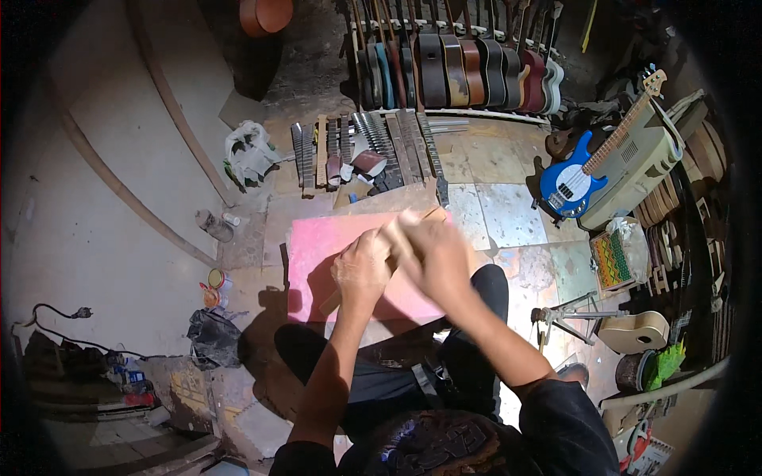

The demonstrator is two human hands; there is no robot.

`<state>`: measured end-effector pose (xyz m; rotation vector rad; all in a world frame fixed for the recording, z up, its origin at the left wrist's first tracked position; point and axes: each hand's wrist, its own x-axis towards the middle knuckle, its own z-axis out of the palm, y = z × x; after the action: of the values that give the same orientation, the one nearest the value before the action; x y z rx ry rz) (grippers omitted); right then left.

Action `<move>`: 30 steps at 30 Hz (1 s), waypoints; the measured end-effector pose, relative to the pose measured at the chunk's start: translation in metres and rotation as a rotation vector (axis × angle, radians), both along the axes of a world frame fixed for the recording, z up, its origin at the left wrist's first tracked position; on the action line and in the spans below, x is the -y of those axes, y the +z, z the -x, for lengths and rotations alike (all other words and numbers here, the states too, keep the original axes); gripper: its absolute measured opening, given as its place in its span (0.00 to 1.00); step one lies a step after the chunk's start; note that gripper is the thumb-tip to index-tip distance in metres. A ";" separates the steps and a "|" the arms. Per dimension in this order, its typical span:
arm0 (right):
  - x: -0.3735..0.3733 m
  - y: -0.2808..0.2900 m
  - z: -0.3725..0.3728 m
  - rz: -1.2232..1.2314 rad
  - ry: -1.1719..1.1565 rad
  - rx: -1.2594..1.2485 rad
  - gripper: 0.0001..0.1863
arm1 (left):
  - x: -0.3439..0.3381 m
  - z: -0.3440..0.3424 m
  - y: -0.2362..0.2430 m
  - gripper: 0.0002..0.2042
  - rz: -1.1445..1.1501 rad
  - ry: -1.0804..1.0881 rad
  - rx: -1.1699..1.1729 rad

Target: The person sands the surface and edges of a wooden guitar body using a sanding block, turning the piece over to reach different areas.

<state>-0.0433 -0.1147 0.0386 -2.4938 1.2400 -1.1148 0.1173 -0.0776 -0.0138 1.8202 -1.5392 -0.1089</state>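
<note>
My left hand [363, 266] is closed around a narrow strip of brown wood [330, 303], held slantwise above a pink board [309, 238] in front of my lap. One end of the strip shows below the left hand, and a brown end appears beyond the fingers at the upper right. My right hand [435, 258] is right beside the left, over the strip's far part. Motion smears its fingers, so whether they grip the wood or something small on it is unclear.
Several fretted necks [373, 143] and wood strips lie beyond the board. Behind them stands a rack of guitars [468, 71]. At right are a blue bass guitar [573, 186], a folding metal stand [571, 316] and a small guitar body [635, 332]. A black bag [214, 339] sits left.
</note>
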 end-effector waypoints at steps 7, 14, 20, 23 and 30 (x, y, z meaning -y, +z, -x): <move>-0.024 0.013 -0.011 0.009 0.024 -0.082 0.23 | 0.002 -0.007 -0.001 0.21 0.033 -0.010 -0.076; -0.023 0.021 -0.008 0.131 0.034 -0.086 0.26 | 0.003 -0.005 -0.008 0.23 -0.020 0.072 -0.081; 0.021 -0.005 -0.002 -0.318 0.033 0.201 0.25 | 0.008 -0.005 -0.005 0.23 0.030 0.061 -0.063; -0.007 0.009 -0.009 -0.058 0.061 0.076 0.23 | 0.000 -0.011 -0.011 0.25 0.047 0.079 -0.056; 0.006 -0.007 0.003 -0.003 0.065 0.075 0.21 | 0.004 -0.004 -0.005 0.24 0.020 0.139 -0.002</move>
<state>-0.0468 -0.1204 0.0314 -2.4471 1.1320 -1.1787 0.1217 -0.0815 -0.0189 1.9043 -1.4021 -0.0291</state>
